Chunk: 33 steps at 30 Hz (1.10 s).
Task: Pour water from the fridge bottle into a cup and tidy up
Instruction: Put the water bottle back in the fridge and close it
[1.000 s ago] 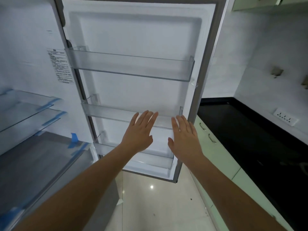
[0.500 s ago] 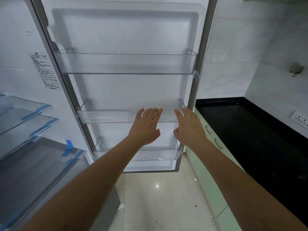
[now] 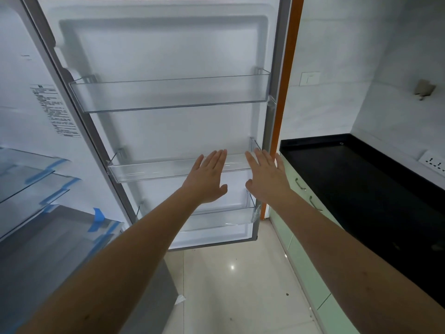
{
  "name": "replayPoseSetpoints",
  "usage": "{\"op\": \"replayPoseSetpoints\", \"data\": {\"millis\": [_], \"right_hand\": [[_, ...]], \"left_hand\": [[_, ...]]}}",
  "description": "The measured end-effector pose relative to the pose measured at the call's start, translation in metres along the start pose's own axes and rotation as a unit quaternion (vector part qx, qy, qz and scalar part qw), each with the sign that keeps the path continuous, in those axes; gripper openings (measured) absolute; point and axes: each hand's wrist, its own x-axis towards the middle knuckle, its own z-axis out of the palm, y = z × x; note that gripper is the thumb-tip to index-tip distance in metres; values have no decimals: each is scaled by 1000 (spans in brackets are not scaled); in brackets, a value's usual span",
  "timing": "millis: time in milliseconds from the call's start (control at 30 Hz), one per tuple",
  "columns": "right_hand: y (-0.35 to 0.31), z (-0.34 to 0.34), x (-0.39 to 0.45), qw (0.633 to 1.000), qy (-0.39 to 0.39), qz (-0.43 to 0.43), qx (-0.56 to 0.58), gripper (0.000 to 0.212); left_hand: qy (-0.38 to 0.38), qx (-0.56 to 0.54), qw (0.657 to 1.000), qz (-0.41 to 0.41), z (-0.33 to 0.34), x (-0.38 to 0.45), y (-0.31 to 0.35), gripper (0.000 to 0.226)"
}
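The fridge door (image 3: 168, 131) stands open before me, its white inner side facing me. Three clear door bins hold nothing: a top one (image 3: 168, 95), a middle one (image 3: 154, 169) and a bottom one (image 3: 216, 220). My left hand (image 3: 207, 179) reaches forward with straight fingers in front of the middle bin. My right hand (image 3: 267, 175) is flat beside it, near the door's right edge. Both hands hold nothing. No bottle or cup is in view.
The fridge interior with glass shelves (image 3: 36, 174) taped in blue lies at left. A black countertop (image 3: 366, 189) over pale green cabinets (image 3: 303, 189) runs along the right. A wall socket (image 3: 433, 162) sits above it. Glossy floor tiles (image 3: 231, 285) lie below.
Both hands have stayed flat in front of the door and spread slightly apart. The door now faces me more squarely and its orange outer edge shows at right.
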Motion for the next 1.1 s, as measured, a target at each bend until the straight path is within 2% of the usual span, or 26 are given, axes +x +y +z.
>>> {"op": "replayPoseSetpoints", "data": {"millis": [133, 300, 500, 867, 1100], "right_hand": [[1, -3, -1, 1000, -19, 10, -6, 74], [0, -12, -25, 995, -44, 38, 76, 71], [-12, -23, -73, 996, -46, 40, 70, 64], [-67, -56, -222, 991, -28, 111, 69, 56], [-53, -83, -317, 980, -49, 186, 56, 58]], "left_hand": [[-16, -8, 1000, -4, -3, -4, -5, 86], [5, -45, 997, -56, -2, -28, 5, 90], [3, -27, 997, -75, -18, -78, 9, 84], [5, -35, 999, 28, -29, -205, 38, 75], [5, -80, 991, 111, -49, -248, 83, 78]]}}
